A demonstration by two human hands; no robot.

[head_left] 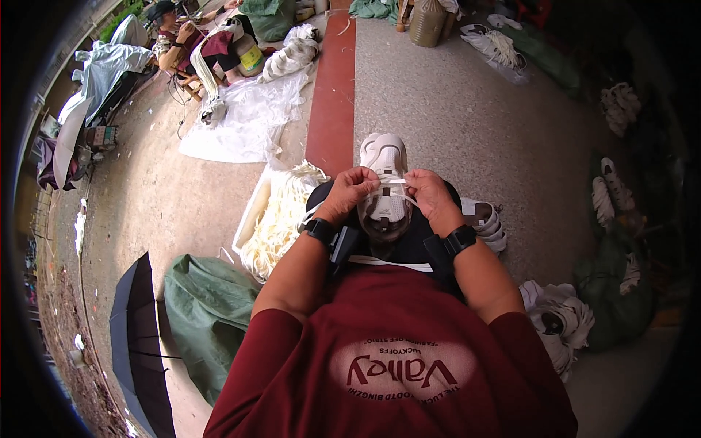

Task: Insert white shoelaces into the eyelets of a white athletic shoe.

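Lit by daylight, seemingly from the left; brightest, almost washed out, on the white plastic sheet (244, 128) and cream lace pile (281, 223). Nearly black at far right. Bowed and vignetted toward the edges. Sharp at the sneaker (383, 208), softer outward.

Left hand (353, 191): lace pile (283, 219) crowds outer side; green sack (208, 306), umbrella (142, 350) lower left. Right hand (431, 193): pale shoes (491, 225) just beside. White lace (393, 181) spans gap between hands, above shoe (385, 208). Open grey floor (453, 109) ahead-right, beyond toe.
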